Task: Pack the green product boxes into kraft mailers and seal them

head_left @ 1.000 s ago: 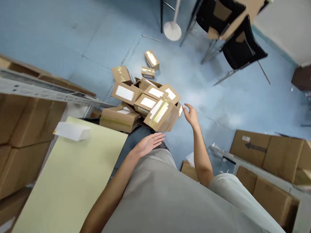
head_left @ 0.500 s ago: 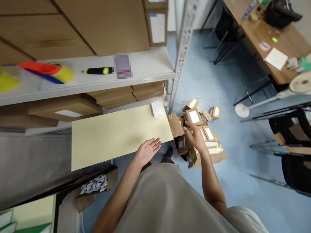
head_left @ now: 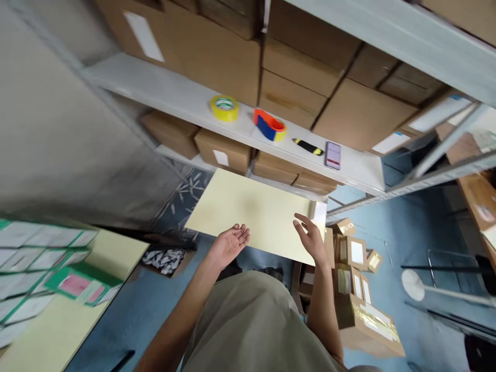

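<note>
My left hand (head_left: 228, 246) hangs palm up by the front edge of a pale yellow tabletop (head_left: 251, 206), fingers apart and slightly curled, with nothing in it. Over the right end of that tabletop is my right hand (head_left: 310, 238), its thumb and fingers apart and holding nothing. Close to it, a white paper piece (head_left: 319, 214) sits at the tabletop's right end. On the shelf (head_left: 240, 126) behind are a roll of yellow tape (head_left: 225, 108), an orange and blue tape dispenser (head_left: 270, 125), a black and yellow cutter (head_left: 307, 146) and a phone (head_left: 333, 155).
Taped cartons (head_left: 372, 325) are heaped on the blue floor at right, near a white stand base (head_left: 413, 285). Large cartons (head_left: 220, 51) fill the rack. At left, green and white boxes (head_left: 83, 284) cover another table (head_left: 112, 253). A carton of crumpled material (head_left: 165, 261) lies below.
My view has swung left from the heaped cartons to the tabletop and shelf. My right hand, earlier near the heap, now appears over the tabletop. Both hands stay empty.
</note>
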Motion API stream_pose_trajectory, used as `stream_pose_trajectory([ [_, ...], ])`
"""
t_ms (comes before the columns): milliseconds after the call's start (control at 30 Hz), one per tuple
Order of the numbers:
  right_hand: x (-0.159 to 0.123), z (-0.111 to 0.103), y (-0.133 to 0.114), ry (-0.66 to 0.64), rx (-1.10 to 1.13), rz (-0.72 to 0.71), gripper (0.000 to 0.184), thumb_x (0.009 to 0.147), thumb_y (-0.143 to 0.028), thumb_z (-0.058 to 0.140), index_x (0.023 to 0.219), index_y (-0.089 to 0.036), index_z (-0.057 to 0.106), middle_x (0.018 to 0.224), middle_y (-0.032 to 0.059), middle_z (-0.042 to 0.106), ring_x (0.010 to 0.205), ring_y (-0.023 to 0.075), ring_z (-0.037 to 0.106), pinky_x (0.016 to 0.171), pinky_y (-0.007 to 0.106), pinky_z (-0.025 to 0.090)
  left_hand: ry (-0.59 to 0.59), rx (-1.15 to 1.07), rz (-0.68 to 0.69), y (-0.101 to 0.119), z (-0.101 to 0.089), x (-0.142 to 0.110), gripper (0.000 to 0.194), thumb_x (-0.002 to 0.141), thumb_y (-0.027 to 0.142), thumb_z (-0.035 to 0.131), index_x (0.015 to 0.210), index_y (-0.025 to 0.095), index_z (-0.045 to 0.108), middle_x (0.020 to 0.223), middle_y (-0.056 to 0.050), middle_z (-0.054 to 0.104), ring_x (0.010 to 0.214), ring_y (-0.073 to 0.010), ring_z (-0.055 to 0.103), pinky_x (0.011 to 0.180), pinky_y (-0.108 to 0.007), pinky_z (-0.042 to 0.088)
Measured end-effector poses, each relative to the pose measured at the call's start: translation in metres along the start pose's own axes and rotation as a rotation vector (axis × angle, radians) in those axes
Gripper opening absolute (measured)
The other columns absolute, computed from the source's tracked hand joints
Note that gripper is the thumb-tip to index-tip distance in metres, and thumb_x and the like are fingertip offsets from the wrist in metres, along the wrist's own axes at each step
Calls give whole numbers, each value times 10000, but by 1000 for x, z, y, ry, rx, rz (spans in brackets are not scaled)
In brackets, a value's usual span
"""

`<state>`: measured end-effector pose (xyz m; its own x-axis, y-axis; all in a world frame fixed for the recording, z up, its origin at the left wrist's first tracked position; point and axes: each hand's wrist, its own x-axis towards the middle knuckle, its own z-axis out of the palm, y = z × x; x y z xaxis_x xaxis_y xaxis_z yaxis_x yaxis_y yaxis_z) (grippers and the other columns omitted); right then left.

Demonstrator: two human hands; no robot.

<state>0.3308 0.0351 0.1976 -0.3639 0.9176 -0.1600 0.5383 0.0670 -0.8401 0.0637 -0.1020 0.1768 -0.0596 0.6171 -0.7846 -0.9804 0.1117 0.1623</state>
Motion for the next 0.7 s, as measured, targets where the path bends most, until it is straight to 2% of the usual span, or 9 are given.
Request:
stream_pose_trajectory([
  [167, 35, 71, -47, -208, 4, -108, 738, 1012, -875, 599, 1411, -287, 799, 1553, 140, 756, 1503, 394, 686, 1301, 635, 537, -43, -163, 144, 62, -41, -23, 137, 948, 72, 655, 927, 197, 708, 899, -54, 779, 847, -181, 780, 848, -326, 647],
  [300, 64, 112, -78, -409, -24, -192, 674, 1024, -846, 617, 1402, -320, 805, 1552, 114, 761, 1511, 387, 683, 1314, 644, 527, -22, -329, 270, 87, -67, -44, 144, 972, 82, 631, 917, 197, 697, 874, -45, 782, 820, -171, 783, 842, -319, 650],
  [500, 114, 178, -115, -816, -24, -253, 697, 963, -861, 696, 1374, -310, 810, 1546, 139, 761, 1501, 400, 694, 1328, 620, 519, 132, -596, 505, 92, -112, -90, 224, 927, -14, 608, 912, 193, 690, 862, -19, 795, 787, -148, 792, 830, -307, 645],
  [600, 135, 224, -138, -1036, -38, -285, 710, 923, -867, 743, 1335, -295, 824, 1506, 147, 785, 1476, 404, 714, 1316, 614, 530, 229, -748, 636, 83, -140, -116, 208, 956, 7, 610, 943, 194, 699, 847, -17, 793, 778, -150, 792, 820, -303, 648],
  [700, 143, 269, -164, -1185, -26, -336, 705, 913, -836, 782, 1339, -277, 828, 1487, 148, 797, 1461, 386, 729, 1321, 592, 525, 296, -900, 729, 68, -165, -136, 190, 989, 32, 597, 959, 192, 694, 812, -18, 775, 753, -142, 778, 806, -290, 650],
])
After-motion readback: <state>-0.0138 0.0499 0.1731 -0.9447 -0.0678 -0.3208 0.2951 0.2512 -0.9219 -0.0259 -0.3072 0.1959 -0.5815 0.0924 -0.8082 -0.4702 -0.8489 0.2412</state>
